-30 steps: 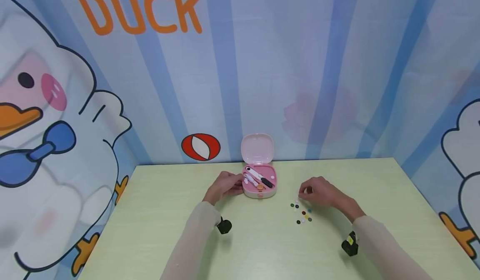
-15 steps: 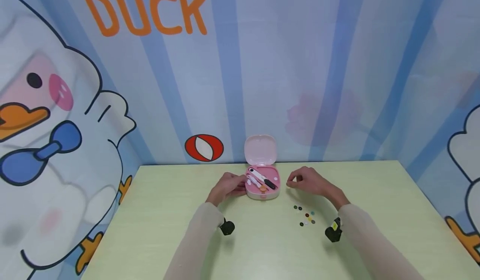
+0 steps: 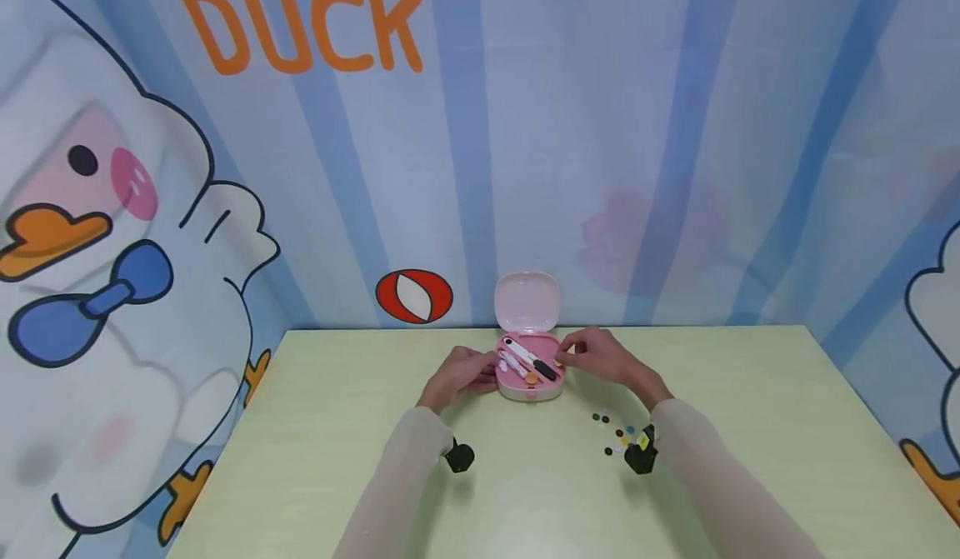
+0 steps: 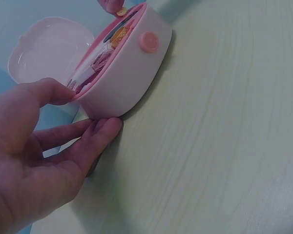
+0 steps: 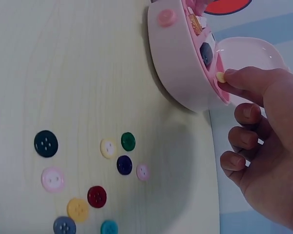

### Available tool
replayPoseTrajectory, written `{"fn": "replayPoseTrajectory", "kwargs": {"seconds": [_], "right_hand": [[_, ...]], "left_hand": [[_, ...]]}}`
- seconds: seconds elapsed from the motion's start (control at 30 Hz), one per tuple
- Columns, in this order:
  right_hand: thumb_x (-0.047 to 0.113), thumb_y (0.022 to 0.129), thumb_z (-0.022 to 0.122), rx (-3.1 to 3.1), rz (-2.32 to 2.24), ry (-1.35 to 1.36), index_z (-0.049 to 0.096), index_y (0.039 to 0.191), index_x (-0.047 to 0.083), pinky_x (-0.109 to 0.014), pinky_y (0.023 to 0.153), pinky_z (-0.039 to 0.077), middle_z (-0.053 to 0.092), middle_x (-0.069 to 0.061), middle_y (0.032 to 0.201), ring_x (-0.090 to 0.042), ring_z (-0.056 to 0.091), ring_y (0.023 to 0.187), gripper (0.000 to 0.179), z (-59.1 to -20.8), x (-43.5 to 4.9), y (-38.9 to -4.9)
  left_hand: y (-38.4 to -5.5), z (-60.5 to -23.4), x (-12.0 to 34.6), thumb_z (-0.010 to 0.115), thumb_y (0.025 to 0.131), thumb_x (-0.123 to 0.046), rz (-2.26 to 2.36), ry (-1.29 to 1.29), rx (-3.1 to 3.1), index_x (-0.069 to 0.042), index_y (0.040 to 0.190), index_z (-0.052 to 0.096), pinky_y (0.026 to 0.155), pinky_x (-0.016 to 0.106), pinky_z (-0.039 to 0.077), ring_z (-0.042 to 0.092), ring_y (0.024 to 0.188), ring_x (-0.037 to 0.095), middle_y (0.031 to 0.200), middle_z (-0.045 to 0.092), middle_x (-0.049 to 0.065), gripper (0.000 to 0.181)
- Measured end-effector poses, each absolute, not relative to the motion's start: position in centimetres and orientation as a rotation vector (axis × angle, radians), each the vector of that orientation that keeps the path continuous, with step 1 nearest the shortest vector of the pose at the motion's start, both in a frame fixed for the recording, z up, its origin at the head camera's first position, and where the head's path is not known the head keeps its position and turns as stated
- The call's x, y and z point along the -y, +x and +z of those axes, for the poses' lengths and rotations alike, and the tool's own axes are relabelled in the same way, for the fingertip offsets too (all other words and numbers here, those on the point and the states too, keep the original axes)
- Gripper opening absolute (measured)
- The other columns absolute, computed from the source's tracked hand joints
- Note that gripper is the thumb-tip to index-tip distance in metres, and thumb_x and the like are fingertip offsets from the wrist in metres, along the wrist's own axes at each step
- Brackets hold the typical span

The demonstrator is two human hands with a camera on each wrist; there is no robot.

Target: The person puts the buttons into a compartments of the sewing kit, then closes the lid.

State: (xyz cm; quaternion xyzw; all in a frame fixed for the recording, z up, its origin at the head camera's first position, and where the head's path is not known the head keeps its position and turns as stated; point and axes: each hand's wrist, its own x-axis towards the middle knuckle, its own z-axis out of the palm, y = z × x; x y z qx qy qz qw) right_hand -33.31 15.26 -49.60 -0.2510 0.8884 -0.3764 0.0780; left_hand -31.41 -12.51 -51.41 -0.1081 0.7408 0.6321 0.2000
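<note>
A small pink and white sewing box (image 3: 529, 393) stands near the table's back edge, its pale lid (image 3: 527, 301) raised. My left hand (image 3: 460, 373) holds its left side, thumb (image 4: 58, 91) at the rim and bent fingers low against the outer wall. Between thumb and forefinger, my right hand (image 3: 600, 355) pinches a pale yellow button (image 5: 220, 77) right at the box's right rim. Inside the box lie a white tool with a black end (image 3: 543, 370), slim white pieces (image 3: 512, 365) and an orange round piece (image 3: 531, 378).
Several loose buttons lie on the table (image 3: 360, 459) right of the box, among them a red one (image 5: 96, 196), a green one (image 5: 128, 141) and a pink one (image 5: 52, 179). A printed backdrop (image 3: 532, 126) rises behind the table.
My right hand has moved left and away from the loose buttons to the box's right rim, carrying the pale yellow button. My left hand has stayed at the box.
</note>
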Motion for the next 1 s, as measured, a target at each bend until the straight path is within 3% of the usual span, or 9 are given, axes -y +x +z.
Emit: {"fn": "replayPoseTrajectory", "kwargs": {"seconds": [0.3, 0.6, 1.0], "right_hand": [[0.016, 0.100, 0.069, -2.706, -1.081, -0.635, 0.078, 0.103, 0.008, -0.027, 0.060, 0.039, 0.057, -0.002, 0.077, -0.018, 0.051, 0.071, 0.012, -50.0, -13.9, -33.8], [0.015, 0.101, 0.069, -2.697, -1.082, -0.698, 0.078, 0.104, 0.008, -0.027, 0.058, 0.041, 0.060, -0.002, 0.077, -0.017, 0.052, 0.070, 0.012, -50.2, -13.5, -34.4], [0.022, 0.100, 0.071, -2.784, -1.043, -0.603, 0.077, 0.122, 0.009, -0.026, 0.052, 0.036, 0.056, -0.001, 0.072, -0.017, 0.049, 0.064, 0.026, -49.5, -13.5, -34.1]], "left_hand": [[-31.8, -52.0, 12.6, 0.068, 0.101, -0.026, 1.749, -0.300, -2.079, 0.004, 0.124, 0.064, 0.083, 0.031, 0.062, 0.071, 0.089, 0.021, 0.104, 0.073, 0.014, 0.038], [-31.5, -51.6, 12.7, 0.069, 0.101, -0.026, 1.748, -0.297, -2.079, 0.004, 0.124, 0.064, 0.085, 0.032, 0.062, 0.071, 0.092, 0.022, 0.106, 0.072, 0.014, 0.038], [-31.6, -51.5, 12.5, 0.069, 0.101, -0.027, 1.734, -0.296, -2.096, 0.003, 0.124, 0.064, 0.082, 0.030, 0.062, 0.071, 0.090, 0.022, 0.105, 0.072, 0.014, 0.038]]}}
